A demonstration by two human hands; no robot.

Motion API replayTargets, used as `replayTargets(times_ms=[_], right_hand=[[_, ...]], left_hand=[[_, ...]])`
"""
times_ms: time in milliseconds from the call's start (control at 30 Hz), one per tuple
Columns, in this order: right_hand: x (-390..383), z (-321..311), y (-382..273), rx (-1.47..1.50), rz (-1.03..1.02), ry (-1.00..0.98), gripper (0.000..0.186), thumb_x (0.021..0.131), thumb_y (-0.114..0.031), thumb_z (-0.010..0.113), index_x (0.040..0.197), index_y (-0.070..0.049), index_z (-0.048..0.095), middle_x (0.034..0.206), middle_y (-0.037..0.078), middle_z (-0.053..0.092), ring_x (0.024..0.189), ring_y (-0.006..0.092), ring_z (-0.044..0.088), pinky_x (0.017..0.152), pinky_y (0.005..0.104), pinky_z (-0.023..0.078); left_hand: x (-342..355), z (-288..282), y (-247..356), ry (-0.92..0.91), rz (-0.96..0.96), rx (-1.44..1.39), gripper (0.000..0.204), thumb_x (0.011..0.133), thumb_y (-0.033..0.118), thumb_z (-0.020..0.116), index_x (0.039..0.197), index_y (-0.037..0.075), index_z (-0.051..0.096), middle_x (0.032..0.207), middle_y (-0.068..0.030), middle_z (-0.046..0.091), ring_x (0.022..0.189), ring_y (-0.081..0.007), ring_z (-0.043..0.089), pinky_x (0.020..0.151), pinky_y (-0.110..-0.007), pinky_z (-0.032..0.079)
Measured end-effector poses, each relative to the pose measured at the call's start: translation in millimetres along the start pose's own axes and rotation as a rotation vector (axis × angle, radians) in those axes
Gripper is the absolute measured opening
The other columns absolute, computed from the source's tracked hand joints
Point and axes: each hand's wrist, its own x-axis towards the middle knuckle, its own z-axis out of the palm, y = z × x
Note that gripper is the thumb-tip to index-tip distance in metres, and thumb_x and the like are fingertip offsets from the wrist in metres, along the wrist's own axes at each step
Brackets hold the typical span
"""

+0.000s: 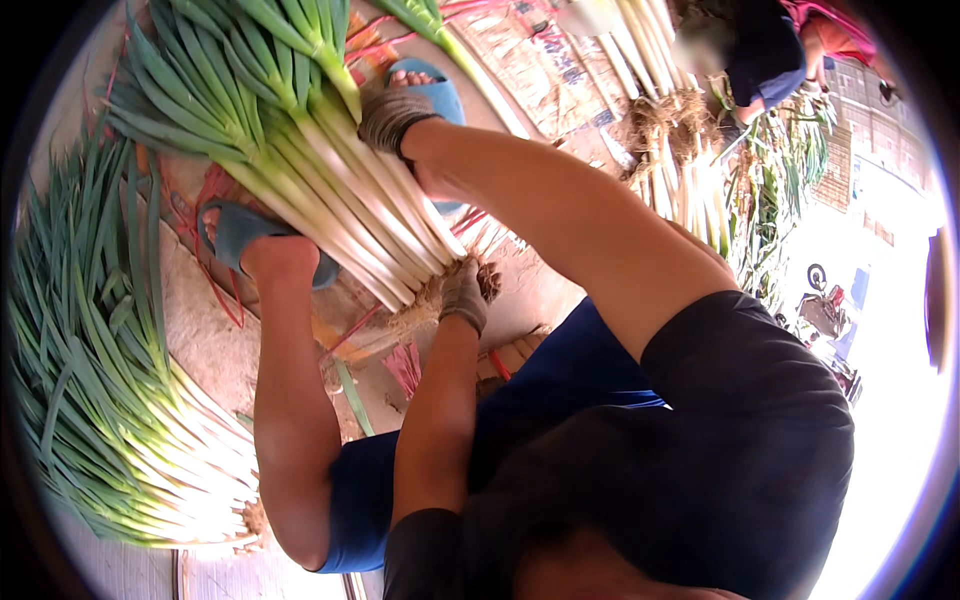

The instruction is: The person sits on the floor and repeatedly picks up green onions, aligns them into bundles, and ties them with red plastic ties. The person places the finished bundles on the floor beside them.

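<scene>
A thick bunch of long green onions (340, 190) lies slantwise in front of me, leaves at the upper left and white stalks running down to the right. My left hand (464, 297), in a grey knit glove, closes round the root end of the stalks. Higher up, my right hand (393, 118), also gloved, curls against the bunch's right side where green turns white; its fingertips are partly hidden by the stalks. Brown roots (487, 280) stick out beside my left glove. Red tying cord (228, 300) trails on the ground near the bunch.
My feet in blue-grey sandals (240, 235) flank the bunch. A large pile of green onions (110, 370) lies at the left. More onions with roots (680, 130) lie at the upper right, near another person's dark clothing (768, 55). Flattened cardboard (555, 75) covers ground beyond; a motorbike (825, 305) stands farther right.
</scene>
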Motion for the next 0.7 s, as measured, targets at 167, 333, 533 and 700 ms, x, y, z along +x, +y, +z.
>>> replayTargets(times_ms=[167, 333, 533, 700], right_hand=[[73, -137, -22, 0.312, -0.063, -0.517, 0.053, 0.085, -0.040, 0.059, 0.122, -0.002, 0.061, 0.120, 0.021, 0.062, 0.114, 0.0351, 0.059, 0.094, 0.0478, 0.048], [136, -252, 103, 0.283, -0.080, -0.751, 0.046, 0.081, -0.034, 0.061, 0.116, -0.005, 0.062, 0.109, 0.019, 0.067, 0.104, 0.0355, 0.064, 0.086, 0.0449, 0.050], [49, -260, 264, 0.301, 0.249, -0.641, 0.036, 0.081, -0.021, 0.057, 0.116, -0.017, 0.064, 0.107, 0.013, 0.068, 0.104, 0.0334, 0.063, 0.086, 0.0440, 0.050], [-92, -207, 299, 0.567, 0.519, -0.619, 0.041, 0.079, -0.009, 0.053, 0.119, -0.009, 0.063, 0.112, 0.021, 0.066, 0.107, 0.0364, 0.062, 0.090, 0.0421, 0.049]], left_hand=[[-13, -38, 17, 0.113, 0.079, 0.164, 0.026, 0.093, 0.031, 0.062, 0.107, 0.008, 0.059, 0.094, -0.0127, 0.066, 0.083, -0.0245, 0.065, 0.076, -0.042, 0.054], [-78, -30, 11, 0.217, 0.553, 1.101, 0.053, 0.089, 0.024, 0.062, 0.134, 0.001, 0.047, 0.127, -0.0183, 0.057, 0.115, -0.0294, 0.056, 0.100, -0.039, 0.042], [-213, -9, -1, 0.113, 0.719, 0.901, 0.050, 0.091, 0.020, 0.060, 0.133, -0.001, 0.043, 0.113, -0.0084, 0.056, 0.102, -0.0205, 0.058, 0.092, -0.033, 0.046], [-283, -26, 9, 0.307, 0.716, 0.870, 0.049, 0.091, 0.022, 0.059, 0.133, 0.001, 0.044, 0.113, -0.0129, 0.058, 0.099, -0.0211, 0.059, 0.087, -0.032, 0.047]])
